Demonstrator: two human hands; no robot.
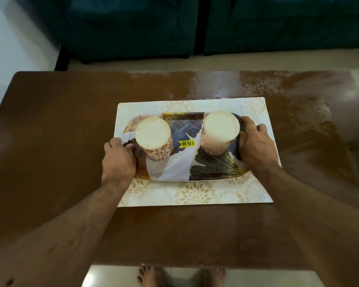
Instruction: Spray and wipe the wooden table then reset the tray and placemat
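A leaf-patterned tray point(174, 168) with a yellow price sticker lies on a cream floral placemat point(195, 193) in the middle of the brown wooden table point(50, 131). Two upturned cups with red flower print stand on the tray, one on the left point(153, 137) and one on the right point(221, 129). My left hand point(117, 158) grips the tray's left end. My right hand point(255, 143) grips its right end. Wet streaks show on the table's far right part.
A dark teal sofa point(133, 27) stands beyond the table's far edge. Pale tiled floor point(195, 63) lies between them. My bare feet point(180, 274) show below the table's near edge. A white wall is at the far left.
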